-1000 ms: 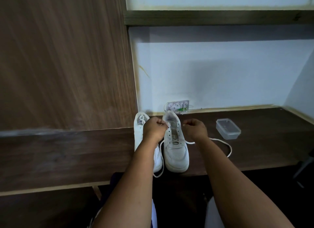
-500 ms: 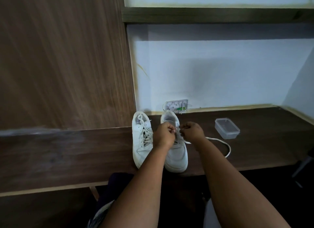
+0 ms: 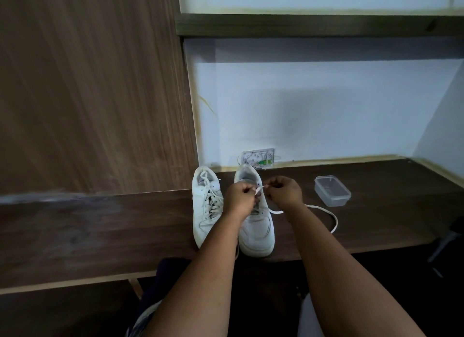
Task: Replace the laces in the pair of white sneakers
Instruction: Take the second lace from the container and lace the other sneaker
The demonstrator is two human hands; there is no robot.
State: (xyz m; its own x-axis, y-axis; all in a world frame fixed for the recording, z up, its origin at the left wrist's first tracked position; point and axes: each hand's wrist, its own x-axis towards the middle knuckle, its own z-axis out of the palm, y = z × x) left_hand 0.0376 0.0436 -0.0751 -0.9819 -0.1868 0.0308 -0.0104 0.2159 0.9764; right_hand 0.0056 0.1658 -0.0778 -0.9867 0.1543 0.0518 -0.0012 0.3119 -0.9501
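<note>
Two white sneakers stand side by side on the dark wooden desk, toes toward me. The left sneaker is laced. Over the eyelets of the right sneaker my left hand and my right hand meet, both pinching a white lace near its tip between them. The rest of that lace trails from under my right wrist in a loop across the desk to the right. My hands hide the upper eyelets.
A clear lidded plastic container sits on the desk right of the shoes. A wall socket plate is behind the right sneaker. A tall wooden panel rises at left and a shelf runs overhead.
Both hands came closer together over the right sneaker's eyelets, uncovering the laced left sneaker. The lace tip now shows between the fingers.
</note>
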